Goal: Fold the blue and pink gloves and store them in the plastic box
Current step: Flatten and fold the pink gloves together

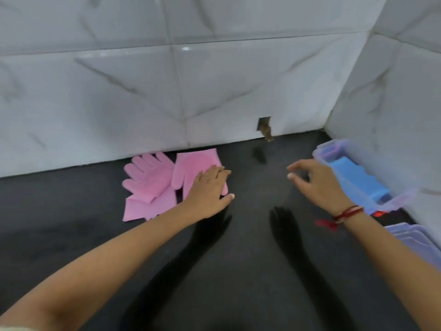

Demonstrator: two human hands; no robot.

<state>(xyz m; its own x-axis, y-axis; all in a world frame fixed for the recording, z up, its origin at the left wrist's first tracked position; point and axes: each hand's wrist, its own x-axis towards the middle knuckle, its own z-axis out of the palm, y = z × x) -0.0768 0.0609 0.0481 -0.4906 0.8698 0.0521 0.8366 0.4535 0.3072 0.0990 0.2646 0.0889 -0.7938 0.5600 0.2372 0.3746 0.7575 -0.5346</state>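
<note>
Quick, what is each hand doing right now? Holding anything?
Left hand: open, lying flat on the right pink glove, not gripping it.
Right hand: open, fingers loosely curled, empty, raised beside the plastic box.

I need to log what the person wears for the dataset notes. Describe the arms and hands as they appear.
Both forearms are bare, with no sleeves in view and no gloves worn. The left hand seems to carry a thin ring on one finger. The right hand has a red thread bracelet tied around its wrist, with loose red ends hanging off.
</note>
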